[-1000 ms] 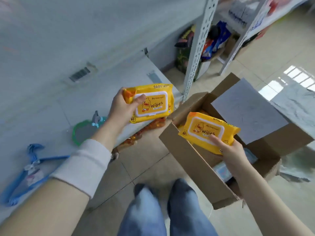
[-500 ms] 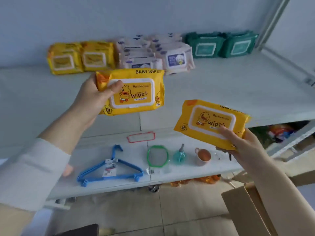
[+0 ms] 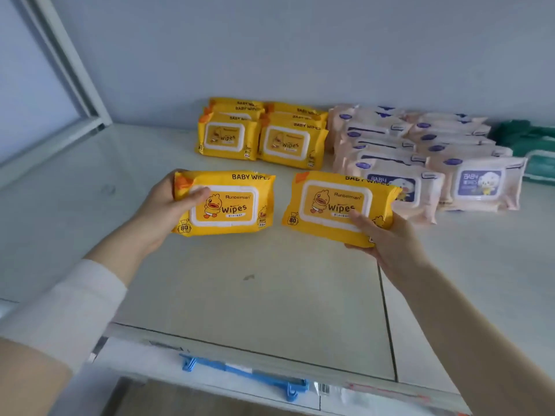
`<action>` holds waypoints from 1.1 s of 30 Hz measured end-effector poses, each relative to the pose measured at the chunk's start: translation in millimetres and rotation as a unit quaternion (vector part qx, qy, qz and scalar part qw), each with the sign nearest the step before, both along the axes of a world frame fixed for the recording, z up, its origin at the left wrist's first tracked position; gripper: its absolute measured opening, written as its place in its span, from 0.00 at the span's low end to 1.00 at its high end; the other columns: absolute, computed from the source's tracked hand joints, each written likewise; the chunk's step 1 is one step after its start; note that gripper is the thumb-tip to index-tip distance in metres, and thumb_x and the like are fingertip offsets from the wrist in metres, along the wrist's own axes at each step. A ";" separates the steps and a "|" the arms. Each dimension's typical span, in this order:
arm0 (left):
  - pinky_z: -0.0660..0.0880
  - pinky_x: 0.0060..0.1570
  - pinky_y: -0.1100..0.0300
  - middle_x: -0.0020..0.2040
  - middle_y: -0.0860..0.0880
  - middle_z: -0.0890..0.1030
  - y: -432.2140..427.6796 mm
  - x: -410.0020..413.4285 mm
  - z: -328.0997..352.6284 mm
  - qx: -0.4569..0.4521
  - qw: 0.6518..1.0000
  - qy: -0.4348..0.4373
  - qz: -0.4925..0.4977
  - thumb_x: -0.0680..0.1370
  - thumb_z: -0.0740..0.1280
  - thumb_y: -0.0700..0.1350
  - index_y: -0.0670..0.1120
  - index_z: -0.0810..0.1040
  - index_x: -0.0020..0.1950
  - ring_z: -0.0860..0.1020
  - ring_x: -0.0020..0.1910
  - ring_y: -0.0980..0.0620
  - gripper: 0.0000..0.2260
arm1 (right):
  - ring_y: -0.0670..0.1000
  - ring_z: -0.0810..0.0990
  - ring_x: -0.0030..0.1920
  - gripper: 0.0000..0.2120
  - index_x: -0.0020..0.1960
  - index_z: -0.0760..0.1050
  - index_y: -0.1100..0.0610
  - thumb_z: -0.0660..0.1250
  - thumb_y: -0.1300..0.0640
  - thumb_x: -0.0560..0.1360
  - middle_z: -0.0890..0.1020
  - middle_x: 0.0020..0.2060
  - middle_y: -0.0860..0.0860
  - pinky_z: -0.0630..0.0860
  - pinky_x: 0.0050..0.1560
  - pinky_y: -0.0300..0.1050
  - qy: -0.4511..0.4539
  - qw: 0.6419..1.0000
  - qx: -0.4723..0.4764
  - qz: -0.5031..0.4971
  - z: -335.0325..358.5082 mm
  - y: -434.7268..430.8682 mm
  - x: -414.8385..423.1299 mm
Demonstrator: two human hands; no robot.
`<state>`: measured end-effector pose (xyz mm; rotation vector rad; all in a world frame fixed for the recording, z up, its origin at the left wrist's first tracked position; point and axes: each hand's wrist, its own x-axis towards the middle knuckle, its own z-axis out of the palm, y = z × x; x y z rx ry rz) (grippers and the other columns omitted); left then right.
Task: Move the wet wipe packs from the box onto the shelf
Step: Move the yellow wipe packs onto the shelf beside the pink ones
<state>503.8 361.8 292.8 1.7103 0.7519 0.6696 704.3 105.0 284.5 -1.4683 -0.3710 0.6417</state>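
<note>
At the far left a pale metal post of the rack slants up beside the wall. A white sleeve covers the left forearm. The left hand reaches out over the shelf, and its fingers are closed round the left end of a yellow pack, with the thumb lying across the front. This pack is held level with its duck label facing up and towards the camera, out in front of the packs already stored. Whether it touches the shelf cannot be told. Behind it, against the wall, two yellow stacks of the same wipes sit side by side and touch each other. Just right of the first held pack, with a narrow gap between, is a second yellow pack, tilted a little down to the right. The right hand grips it at the lower right corner, thumb on the front and the other fingers curled underneath. Its right end overlaps, in this view, the nearest of the peach packs, which lie in rows just beside the yellow stacks. Green packs show at the far right edge. Below the shelf's front edge a blue hanger lies on a lower level.
</note>
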 end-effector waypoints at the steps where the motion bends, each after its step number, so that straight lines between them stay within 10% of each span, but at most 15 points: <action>1: 0.76 0.44 0.55 0.44 0.53 0.81 13.4 3.4 -0.3 0.005 1.000 0.003 -0.002 0.73 0.68 0.44 0.54 0.74 0.45 0.80 0.45 0.52 0.06 | 0.52 0.83 0.47 0.09 0.52 0.76 0.54 0.69 0.60 0.72 0.83 0.50 0.53 0.80 0.40 0.47 -0.002 1.000 -0.006 0.000 1.9 19.2 6.4; 11: 0.71 0.36 0.71 0.44 0.58 0.78 139.6 78.2 -12.9 0.063 0.997 0.049 0.003 0.72 0.71 0.44 0.51 0.72 0.54 0.77 0.41 0.63 0.13 | 0.50 0.73 0.48 0.23 0.63 0.69 0.53 0.72 0.52 0.71 0.75 0.48 0.46 0.71 0.49 0.45 -0.242 0.940 -0.213 -0.112 -13.3 151.9 45.4; 19: 0.68 0.60 0.53 0.63 0.43 0.74 158.8 117.1 -10.6 0.213 0.965 0.139 0.063 0.70 0.74 0.47 0.42 0.68 0.66 0.73 0.62 0.45 0.28 | 0.58 0.58 0.73 0.44 0.76 0.47 0.57 0.72 0.60 0.71 0.57 0.73 0.58 0.60 0.70 0.49 -0.345 0.867 -0.311 -0.179 -7.3 178.2 49.9; 24: 0.58 0.68 0.47 0.71 0.40 0.64 111.0 133.7 17.3 0.446 0.867 0.215 0.055 0.73 0.70 0.46 0.43 0.64 0.70 0.61 0.70 0.39 0.28 | 0.58 0.53 0.74 0.37 0.76 0.50 0.52 0.66 0.62 0.74 0.53 0.75 0.57 0.61 0.70 0.50 -0.467 0.814 -0.325 -0.117 23.2 153.7 42.2; 33: 0.66 0.61 0.50 0.64 0.42 0.74 -167.2 223.1 93.9 0.666 0.678 0.218 -0.220 0.76 0.62 0.46 0.45 0.70 0.65 0.72 0.63 0.41 0.18 | 0.59 0.47 0.76 0.27 0.75 0.54 0.59 0.57 0.54 0.78 0.57 0.75 0.58 0.46 0.75 0.58 -0.527 0.600 -0.597 -0.070 82.8 -81.2 61.1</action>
